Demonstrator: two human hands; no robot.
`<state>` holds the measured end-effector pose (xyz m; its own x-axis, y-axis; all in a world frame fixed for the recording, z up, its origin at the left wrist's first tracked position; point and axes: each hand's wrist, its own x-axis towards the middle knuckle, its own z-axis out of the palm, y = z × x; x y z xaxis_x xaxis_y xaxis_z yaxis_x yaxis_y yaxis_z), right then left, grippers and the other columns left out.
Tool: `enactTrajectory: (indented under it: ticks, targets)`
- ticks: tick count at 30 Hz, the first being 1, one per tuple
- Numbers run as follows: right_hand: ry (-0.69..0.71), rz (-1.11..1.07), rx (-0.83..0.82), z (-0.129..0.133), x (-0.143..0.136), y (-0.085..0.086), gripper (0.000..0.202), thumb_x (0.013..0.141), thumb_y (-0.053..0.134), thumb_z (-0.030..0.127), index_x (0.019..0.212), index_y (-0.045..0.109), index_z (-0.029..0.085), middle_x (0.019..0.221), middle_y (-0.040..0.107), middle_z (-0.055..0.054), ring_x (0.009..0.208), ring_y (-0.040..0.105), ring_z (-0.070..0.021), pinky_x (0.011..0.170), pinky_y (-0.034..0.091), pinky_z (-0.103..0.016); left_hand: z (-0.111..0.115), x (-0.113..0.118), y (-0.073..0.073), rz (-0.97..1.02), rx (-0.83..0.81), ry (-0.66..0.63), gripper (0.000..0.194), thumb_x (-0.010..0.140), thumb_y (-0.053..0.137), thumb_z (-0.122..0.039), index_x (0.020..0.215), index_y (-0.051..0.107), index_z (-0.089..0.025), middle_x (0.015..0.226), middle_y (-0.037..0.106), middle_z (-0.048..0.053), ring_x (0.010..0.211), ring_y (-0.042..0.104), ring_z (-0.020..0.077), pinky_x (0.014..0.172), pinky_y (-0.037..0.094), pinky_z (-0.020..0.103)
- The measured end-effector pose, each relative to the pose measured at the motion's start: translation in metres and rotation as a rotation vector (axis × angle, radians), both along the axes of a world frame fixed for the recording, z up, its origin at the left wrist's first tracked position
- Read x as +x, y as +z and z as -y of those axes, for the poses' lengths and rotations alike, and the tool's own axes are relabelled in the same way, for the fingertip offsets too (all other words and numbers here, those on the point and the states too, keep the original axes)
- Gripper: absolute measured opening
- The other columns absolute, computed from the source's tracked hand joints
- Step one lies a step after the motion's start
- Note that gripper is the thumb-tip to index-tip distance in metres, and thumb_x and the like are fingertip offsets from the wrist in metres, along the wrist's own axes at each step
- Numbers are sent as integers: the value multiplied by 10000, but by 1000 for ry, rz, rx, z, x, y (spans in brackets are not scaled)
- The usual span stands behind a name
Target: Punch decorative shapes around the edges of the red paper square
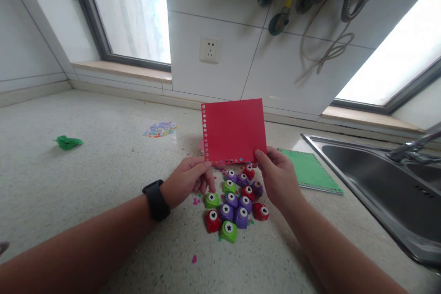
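Observation:
A red sheet of paper (234, 131) is held up over the counter, with small shapes punched along its left and bottom edges. My left hand (191, 175) pinches its lower left corner between thumb and fingers. At the lower right corner, my right hand (275, 172) grips the sheet with the thumb in front. Below the paper and between my hands stand several small craft punches: purple ones (242, 217), green ones (228, 231) and red ones (212, 221). Small punched bits, such as a pink one (194, 259), lie around them.
Green punched sheets (312, 170) lie at the right beside the steel sink (372, 161) and its faucet (409, 147). Colourful confetti (161, 129) and a crumpled green piece (69, 142) lie on the left of the counter (113, 161). A wall with a socket (210, 49) stands behind.

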<state>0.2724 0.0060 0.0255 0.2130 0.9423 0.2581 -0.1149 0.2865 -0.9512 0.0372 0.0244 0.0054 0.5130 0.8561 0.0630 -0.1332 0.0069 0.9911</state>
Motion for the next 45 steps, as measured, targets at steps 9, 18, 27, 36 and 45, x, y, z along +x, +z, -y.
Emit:
enactTrajectory:
  ticks: [9, 18, 27, 36, 45]
  targets:
    - [6, 4, -4, 5, -4, 1, 104, 853, 777, 337, 859, 753, 236, 767, 708, 14, 730, 617, -149, 716, 480, -292, 1, -1, 3, 71, -11, -121, 338, 882, 537, -328, 621, 643, -142, 590, 729, 80, 374, 361, 56, 389, 209, 219]
    - [14, 34, -26, 9, -13, 3, 146, 855, 778, 374, 907, 758, 239, 943, 786, -28, 862, 687, -189, 825, 518, -325, 1, -3, 2, -10, 52, -184, 443, 904, 518, -374, 605, 730, -126, 505, 648, 58, 383, 307, 67, 404, 184, 244]
    - [26, 45, -19, 9, -18, 1, 174, 844, 777, 403, 925, 760, 249, 953, 780, -45, 851, 698, -225, 825, 537, -375, 2, -3, 0, -62, 85, -197, 461, 940, 497, -381, 647, 748, -129, 460, 570, 24, 413, 332, 84, 422, 232, 230]
    - [31, 59, -24, 12, -22, 4, 179, 836, 780, 411, 918, 755, 254, 898, 765, -32, 810, 683, -220, 796, 536, -367, 5, -1, 1, -122, 87, -155, 507, 956, 493, -428, 602, 699, -129, 537, 649, 66, 416, 355, 79, 420, 279, 220]
    - [28, 87, -4, 16, -26, 8, 189, 834, 778, 423, 893, 751, 245, 898, 771, -35, 817, 688, -217, 800, 528, -356, 5, -2, 1, -149, 112, -158, 528, 976, 459, -422, 633, 735, -130, 454, 538, 18, 409, 328, 89, 429, 273, 238]
